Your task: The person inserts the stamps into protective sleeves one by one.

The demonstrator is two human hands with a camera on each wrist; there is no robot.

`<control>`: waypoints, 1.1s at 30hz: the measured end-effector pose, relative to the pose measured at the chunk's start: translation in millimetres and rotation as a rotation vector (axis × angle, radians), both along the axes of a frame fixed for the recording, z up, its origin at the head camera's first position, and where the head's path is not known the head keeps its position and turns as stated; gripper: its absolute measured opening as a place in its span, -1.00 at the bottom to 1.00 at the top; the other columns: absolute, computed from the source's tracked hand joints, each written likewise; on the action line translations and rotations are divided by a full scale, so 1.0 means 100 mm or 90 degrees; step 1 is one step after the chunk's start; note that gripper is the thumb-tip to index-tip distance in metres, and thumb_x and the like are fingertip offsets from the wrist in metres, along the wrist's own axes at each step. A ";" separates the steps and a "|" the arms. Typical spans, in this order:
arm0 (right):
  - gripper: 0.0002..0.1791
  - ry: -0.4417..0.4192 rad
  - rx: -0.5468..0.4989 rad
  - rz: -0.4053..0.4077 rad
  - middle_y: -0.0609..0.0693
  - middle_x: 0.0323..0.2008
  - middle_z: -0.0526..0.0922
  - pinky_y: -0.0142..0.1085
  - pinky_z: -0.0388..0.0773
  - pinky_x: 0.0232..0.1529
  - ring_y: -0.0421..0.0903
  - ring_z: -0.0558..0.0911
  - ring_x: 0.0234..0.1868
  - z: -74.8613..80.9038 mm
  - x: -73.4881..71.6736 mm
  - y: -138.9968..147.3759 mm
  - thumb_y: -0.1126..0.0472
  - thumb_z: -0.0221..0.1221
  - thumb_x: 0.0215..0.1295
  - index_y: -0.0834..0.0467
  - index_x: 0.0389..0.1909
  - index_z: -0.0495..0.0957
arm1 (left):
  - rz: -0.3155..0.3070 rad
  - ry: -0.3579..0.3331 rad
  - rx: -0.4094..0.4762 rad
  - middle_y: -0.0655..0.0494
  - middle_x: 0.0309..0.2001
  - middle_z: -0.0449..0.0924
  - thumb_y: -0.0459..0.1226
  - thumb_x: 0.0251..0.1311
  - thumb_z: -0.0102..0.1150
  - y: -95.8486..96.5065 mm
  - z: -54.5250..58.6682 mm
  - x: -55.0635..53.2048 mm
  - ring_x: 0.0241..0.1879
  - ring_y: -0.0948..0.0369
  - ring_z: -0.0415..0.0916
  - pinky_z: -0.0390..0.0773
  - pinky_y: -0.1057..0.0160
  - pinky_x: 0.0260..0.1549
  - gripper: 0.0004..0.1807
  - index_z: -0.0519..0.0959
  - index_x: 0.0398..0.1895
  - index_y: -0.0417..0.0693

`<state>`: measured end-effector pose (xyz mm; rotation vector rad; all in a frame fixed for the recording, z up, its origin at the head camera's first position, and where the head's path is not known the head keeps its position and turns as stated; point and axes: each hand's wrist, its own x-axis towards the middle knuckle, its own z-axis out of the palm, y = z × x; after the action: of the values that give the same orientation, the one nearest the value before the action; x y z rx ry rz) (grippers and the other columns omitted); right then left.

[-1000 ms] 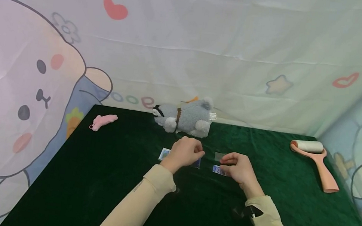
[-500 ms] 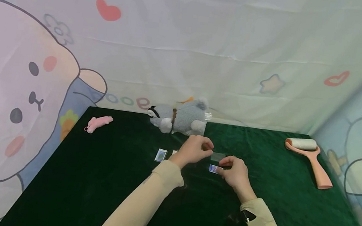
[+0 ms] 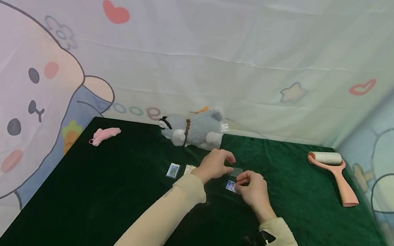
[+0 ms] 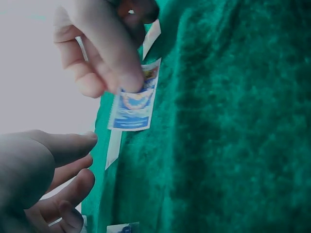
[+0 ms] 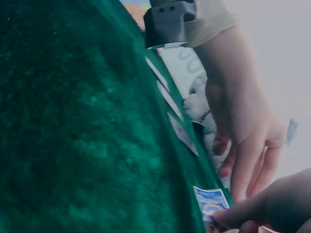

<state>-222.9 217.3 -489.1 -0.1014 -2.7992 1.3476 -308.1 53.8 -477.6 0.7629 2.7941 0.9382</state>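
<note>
My right hand pinches a small blue-and-white postage stamp between thumb and finger. In the left wrist view the stamp shows a toothed edge and a pale ring-shaped picture, partly covered by the thumb. My left hand hovers just left of it, thumb and forefinger apart, with nothing between them. Behind the stamp a clear flat sleeve lies on the green cloth, partly behind the right fingers. Left of my hands lie a sleeved stamp and a pale one, the latter partly hidden by the left wrist.
A grey plush toy lies on its side at the back of the table. The pink plush piece is at the back left, and an orange-handled lint roller at the right. A printed curtain hangs behind.
My left hand has moved right, off the row of stamps and closer to the right hand, and its thumb and forefinger have parted. The held stamp has tilted slightly.
</note>
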 end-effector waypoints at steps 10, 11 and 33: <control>-0.87 0.004 -0.035 0.106 0.10 -0.26 0.73 -0.20 0.56 -0.33 -0.01 0.59 -0.31 0.24 0.00 0.31 0.40 0.35 0.35 0.28 -0.13 0.65 | -0.026 0.057 -0.124 0.19 0.02 0.74 -0.16 0.31 0.47 0.07 0.00 0.03 -0.04 0.24 0.66 0.66 0.16 -0.04 -0.67 0.70 0.11 0.07; -0.88 0.007 -0.041 0.112 0.11 -0.25 0.73 -0.19 0.58 -0.32 0.00 0.59 -0.31 0.27 0.00 0.35 0.40 0.34 0.36 0.28 -0.13 0.65 | -0.028 0.058 -0.127 0.19 0.00 0.74 -0.16 0.30 0.48 0.07 0.00 0.03 -0.07 0.25 0.65 0.66 0.17 -0.06 -0.67 0.70 0.11 0.07; -0.83 0.153 -0.080 0.104 0.18 -0.04 0.75 -0.39 0.62 -0.19 0.03 0.62 -0.20 0.48 -0.14 0.35 0.31 0.19 0.56 0.22 -0.03 0.74 | -0.031 0.001 0.014 0.17 -0.10 0.66 -0.23 0.51 0.22 -0.08 0.11 0.09 -0.20 0.28 0.52 0.59 0.28 -0.17 -0.78 0.78 0.06 -0.01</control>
<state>-236.7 252.3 -441.2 0.2742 -2.5700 1.4600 -299.0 45.6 -466.3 0.8317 2.7566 0.9627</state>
